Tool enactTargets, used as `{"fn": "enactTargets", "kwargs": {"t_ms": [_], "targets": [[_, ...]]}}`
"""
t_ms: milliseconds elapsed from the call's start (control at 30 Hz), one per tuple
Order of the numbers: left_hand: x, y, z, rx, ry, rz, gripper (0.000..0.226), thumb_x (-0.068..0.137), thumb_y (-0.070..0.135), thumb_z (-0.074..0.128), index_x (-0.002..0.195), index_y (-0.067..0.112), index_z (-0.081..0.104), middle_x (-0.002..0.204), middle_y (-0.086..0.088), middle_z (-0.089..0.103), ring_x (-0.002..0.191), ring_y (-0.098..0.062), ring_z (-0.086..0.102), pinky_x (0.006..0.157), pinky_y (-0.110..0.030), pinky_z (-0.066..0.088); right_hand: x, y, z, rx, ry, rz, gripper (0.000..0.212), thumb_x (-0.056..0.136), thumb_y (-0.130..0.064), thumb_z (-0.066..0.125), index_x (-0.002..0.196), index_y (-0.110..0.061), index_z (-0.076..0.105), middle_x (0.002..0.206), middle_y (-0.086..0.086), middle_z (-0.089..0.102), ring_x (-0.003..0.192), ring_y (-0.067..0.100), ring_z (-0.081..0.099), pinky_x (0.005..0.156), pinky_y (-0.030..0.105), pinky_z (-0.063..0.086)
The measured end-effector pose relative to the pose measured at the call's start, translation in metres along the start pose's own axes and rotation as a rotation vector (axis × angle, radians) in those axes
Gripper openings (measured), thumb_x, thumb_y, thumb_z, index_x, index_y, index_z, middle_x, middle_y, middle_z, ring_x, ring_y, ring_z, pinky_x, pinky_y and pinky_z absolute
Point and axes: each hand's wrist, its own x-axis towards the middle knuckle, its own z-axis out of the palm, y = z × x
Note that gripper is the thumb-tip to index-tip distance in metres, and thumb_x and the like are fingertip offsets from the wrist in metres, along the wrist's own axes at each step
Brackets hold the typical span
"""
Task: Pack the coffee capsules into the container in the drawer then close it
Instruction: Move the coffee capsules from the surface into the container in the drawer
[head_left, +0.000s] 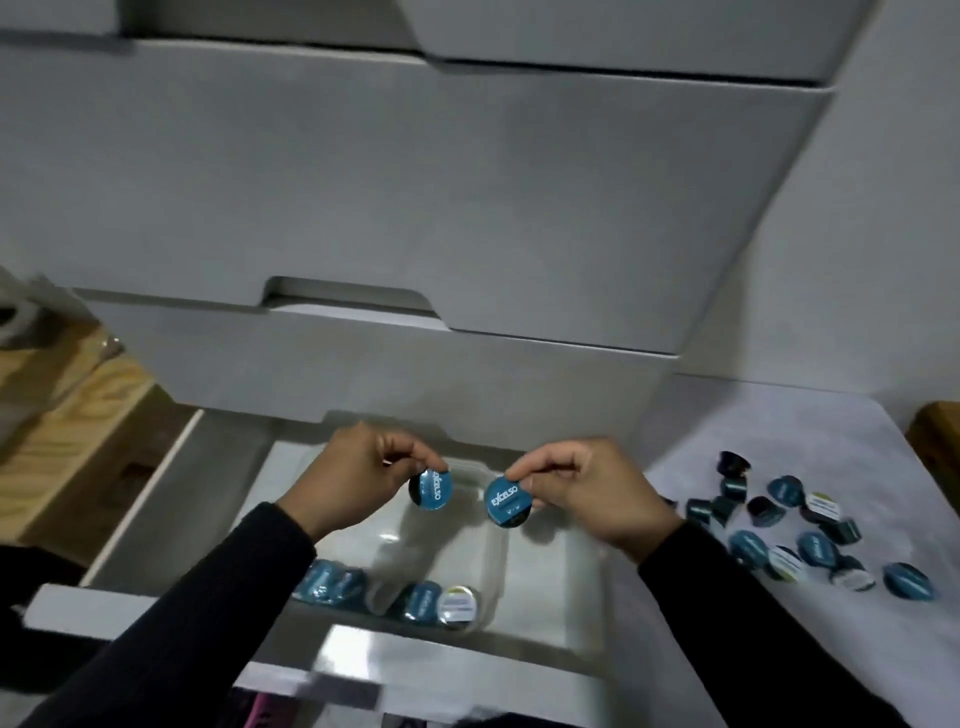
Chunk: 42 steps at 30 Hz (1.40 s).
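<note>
Capsules: left hand (358, 467) pinches one (431, 489), right hand (587, 488) another (508, 501); four in container (496, 551).

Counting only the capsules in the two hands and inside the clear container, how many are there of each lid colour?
Blue-lid capsules: 5 (1 in the left hand, 1 in the right hand, 3 in the container, though blur makes that count less sure)
White-lid capsules: 1
Total: 6
</note>
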Motion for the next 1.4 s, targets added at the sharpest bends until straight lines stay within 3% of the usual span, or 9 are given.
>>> {"fn": "enactTargets", "kwargs": {"t_ms": [133,267,367,433,500,700,933,1200,1400], "targets": [[0.009,-0.057,-0.039,0.109,-0.082,-0.033,0.027,0.087,0.007,0.060,0.080,0.028,0.075,0.060,0.031,0.065,0.068,0.019,0.058,0.061,0.003,0.037,0.039,0.005,0.061,-0.055,-0.024,0.101,0.031,0.080,0.000,0.063,0.064,-0.025,0.070,0.066,-0.009,0.069,0.060,0.000,0.062,0.061,0.015,0.050],[0.011,-0.101,-0.049,0.212,-0.176,-0.064,0.025,0.086,0.006,0.060,0.083,0.024,0.076,0.082,0.013,0.069,0.067,0.012,0.056,0.062,0.007,0.035,0.065,0.026,0.104,-0.193,-0.004,0.217,0.022,0.074,-0.016,0.067,0.062,-0.034,0.072,0.063,-0.014,0.071,0.068,0.005,0.065,0.074,0.026,0.055],[0.010,-0.125,-0.047,0.239,-0.237,-0.098,0.027,0.085,0.005,0.060,0.080,0.026,0.076,0.078,0.014,0.065,0.067,0.012,0.054,0.064,0.006,0.036,0.074,0.034,0.127,-0.149,-0.015,0.271,0.027,0.072,-0.006,0.066,0.057,-0.028,0.070,0.052,-0.014,0.066,0.055,-0.001,0.059,0.060,0.017,0.049],[0.010,-0.134,-0.046,0.232,-0.275,-0.107,0.027,0.085,0.008,0.062,0.075,0.031,0.073,0.080,0.014,0.068,0.070,0.011,0.055,0.073,-0.001,0.039,0.076,0.033,0.137,-0.107,-0.020,0.308,0.020,0.060,-0.008,0.064,0.055,-0.027,0.069,0.056,-0.009,0.066,0.053,0.007,0.058,0.057,0.019,0.048],[0.009,-0.138,-0.046,0.233,-0.295,-0.103,0.020,0.084,0.011,0.064,0.078,0.026,0.075,0.087,0.010,0.073,0.074,0.008,0.058,0.080,-0.009,0.041,0.077,0.036,0.143,-0.099,-0.025,0.343,0.019,0.059,-0.008,0.062,0.055,-0.025,0.070,0.059,-0.001,0.067,0.054,0.013,0.057,0.058,0.024,0.049],[0.011,-0.143,-0.044,0.270,-0.277,-0.041,0.016,0.082,0.012,0.066,0.079,0.024,0.076,0.088,0.010,0.074,0.083,0.000,0.064,0.090,-0.014,0.045,0.088,0.040,0.154,-0.101,-0.021,0.420,0.028,0.066,0.005,0.059,0.057,-0.019,0.071,0.053,0.000,0.064,0.054,0.014,0.056,0.059,0.026,0.049],[0.011,-0.149,-0.051,0.372,-0.269,-0.016,0.012,0.077,0.016,0.069,0.082,0.025,0.076,0.086,0.005,0.075,0.080,-0.008,0.067,0.086,-0.027,0.053,0.091,0.040,0.164,-0.066,0.005,0.460,0.018,0.066,0.002,0.060,0.070,-0.010,0.074,0.062,0.006,0.067,0.058,0.012,0.058,0.059,0.022,0.051],[0.001,-0.143,-0.072,0.203,-0.201,-0.033,0.017,0.079,0.008,0.070,0.084,0.022,0.077,0.073,0.019,0.064,0.069,0.007,0.059,0.084,-0.012,0.047,0.095,0.043,0.176,-0.057,-0.045,0.434,0.017,0.064,-0.001,0.063,0.065,-0.015,0.073,0.060,0.007,0.067,0.056,0.014,0.059,0.062,0.024,0.052],[-0.008,-0.141,-0.074,0.203,-0.171,-0.032,0.015,0.082,0.012,0.068,0.092,0.019,0.076,0.097,0.005,0.074,0.077,0.006,0.058,0.083,-0.004,0.040,0.094,0.041,0.182,-0.119,-0.100,0.404,0.010,0.058,-0.010,0.065,0.060,-0.018,0.070,0.061,0.008,0.067,0.056,0.015,0.060,0.062,0.026,0.051]]}}
